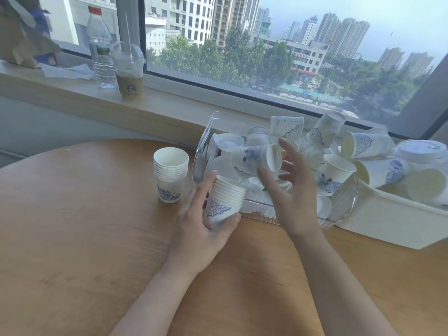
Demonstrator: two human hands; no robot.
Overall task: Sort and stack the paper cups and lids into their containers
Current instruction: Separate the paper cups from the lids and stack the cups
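My left hand [201, 229] grips a stack of several nested white paper cups with blue pattern [224, 202], tilted slightly, just above the wooden table [84, 238]. My right hand [291, 190] holds a single cup [254, 161] on its side by its base, above the stack. A second upright stack of cups [170, 174] stands on the table to the left. A clear plastic bin [206, 146] behind my hands holds several loose cups and lids. To its right, a white box [388, 224] holds more loose cups [366, 144].
On the window sill [169, 103] at the back left stand a water bottle [100, 49], an iced drink cup with a dome lid [128, 71] and a paper bag [21, 37]. The table's curved edge runs along the left.
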